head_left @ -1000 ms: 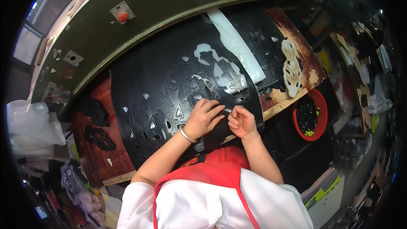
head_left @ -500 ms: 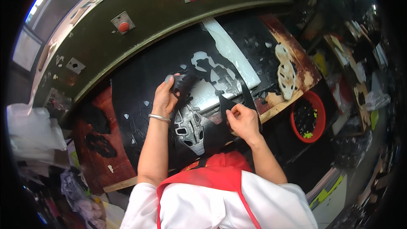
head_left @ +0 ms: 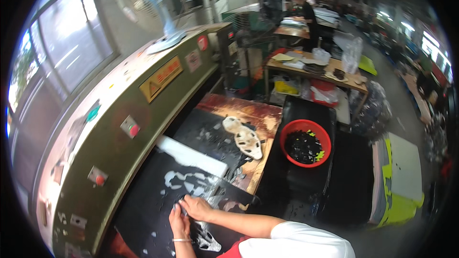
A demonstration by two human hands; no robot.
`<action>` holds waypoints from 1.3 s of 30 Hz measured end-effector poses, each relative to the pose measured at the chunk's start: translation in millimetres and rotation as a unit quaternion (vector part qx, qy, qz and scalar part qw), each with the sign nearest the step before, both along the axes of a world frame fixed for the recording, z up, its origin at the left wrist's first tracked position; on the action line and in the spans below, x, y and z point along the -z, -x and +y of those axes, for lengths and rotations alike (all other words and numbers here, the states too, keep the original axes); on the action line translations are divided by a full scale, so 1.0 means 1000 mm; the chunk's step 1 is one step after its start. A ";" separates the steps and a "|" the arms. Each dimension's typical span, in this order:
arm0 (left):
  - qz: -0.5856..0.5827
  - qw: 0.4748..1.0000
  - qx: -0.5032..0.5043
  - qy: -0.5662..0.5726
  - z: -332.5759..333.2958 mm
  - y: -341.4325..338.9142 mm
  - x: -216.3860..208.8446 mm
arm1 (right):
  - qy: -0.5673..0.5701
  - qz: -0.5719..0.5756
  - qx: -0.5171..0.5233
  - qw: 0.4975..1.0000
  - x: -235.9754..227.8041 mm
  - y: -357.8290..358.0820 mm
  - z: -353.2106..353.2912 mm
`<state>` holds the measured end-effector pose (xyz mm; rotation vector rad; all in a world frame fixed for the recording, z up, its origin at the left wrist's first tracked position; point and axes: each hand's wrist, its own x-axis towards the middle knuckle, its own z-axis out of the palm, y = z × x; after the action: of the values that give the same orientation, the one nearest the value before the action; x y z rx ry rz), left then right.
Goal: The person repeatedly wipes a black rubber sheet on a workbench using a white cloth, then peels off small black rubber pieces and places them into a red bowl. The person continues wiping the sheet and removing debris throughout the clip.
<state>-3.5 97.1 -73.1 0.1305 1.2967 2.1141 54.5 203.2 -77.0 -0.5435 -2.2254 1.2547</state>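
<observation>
Near left, the left hand point(head_left: 178, 222) and right hand point(head_left: 197, 208) meet with fingers curled; whether they pinch anything, I cannot tell. The black sheet point(head_left: 143, 198) lies beneath them. Farther right sits 1 red bowl point(head_left: 288, 155) of scraps; far left stands 1 fan point(head_left: 167, 18).

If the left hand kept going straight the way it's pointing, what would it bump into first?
Most likely the right hand, whose fingers lie just at the tips of the left hand, over the black sheet. Depth is unclear, so it might slip past.
</observation>
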 end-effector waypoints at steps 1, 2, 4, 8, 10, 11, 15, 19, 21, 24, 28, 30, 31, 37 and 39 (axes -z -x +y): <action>0.003 0.999 -0.035 0.010 0.002 -0.001 0.003 | -0.005 -0.002 0.010 1.000 0.006 0.001 0.000; 0.014 0.999 -0.051 0.000 0.005 -0.002 0.008 | -0.018 0.049 0.030 0.998 0.013 0.002 -0.002; -0.041 0.994 -0.097 -0.007 0.007 0.007 0.014 | -0.035 0.083 0.069 0.994 0.027 0.000 -0.004; -0.057 0.978 -0.192 -0.060 -0.023 0.072 0.002 | -0.039 0.125 0.091 0.987 0.050 -0.011 -0.002; 0.026 0.964 -0.245 -0.104 -0.052 0.133 -0.026 | -0.076 0.155 0.041 0.984 0.053 -0.016 0.004; 0.068 0.948 -0.290 -0.115 -0.072 0.164 -0.043 | -0.045 0.155 0.072 0.984 0.052 -0.020 0.008; 0.233 0.906 -0.339 -0.101 -0.164 0.269 -0.159 | 0.035 0.077 0.071 0.994 0.034 -0.031 0.023; 0.288 0.913 -0.283 0.053 -0.186 0.265 -0.249 | 0.032 -0.031 -0.162 0.986 0.018 -0.049 0.026; 0.410 0.888 -0.194 0.081 -0.170 0.221 -0.252 | -0.028 -0.014 -0.298 0.954 0.018 -0.054 0.027; 0.501 0.823 -0.171 0.208 -0.144 0.124 -0.214 | 0.005 -0.073 -0.461 0.884 0.018 -0.052 0.031; 0.444 0.843 -0.033 0.302 -0.106 -0.003 -0.111 | 0.176 -0.186 -0.484 0.837 0.003 -0.043 0.040; 0.360 0.898 -0.011 0.253 -0.099 -0.047 -0.075 | 0.281 -0.244 -0.470 0.800 -0.008 -0.042 0.040; 0.424 0.857 -0.017 0.293 -0.098 -0.060 -0.063 | 0.322 -0.229 -0.465 0.792 -0.013 -0.042 0.039; 0.679 0.679 0.132 0.246 -0.099 -0.116 -0.033 | 0.413 -0.233 -0.391 0.789 -0.014 -0.047 0.028; 0.691 0.662 0.120 0.264 -0.098 -0.122 -0.030 | 0.390 -0.214 -0.368 0.816 -0.010 -0.051 0.025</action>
<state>118.1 -0.6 -42.8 1.7897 2.4062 1.0489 105.6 228.1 -66.7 -0.2275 -2.2631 2.7476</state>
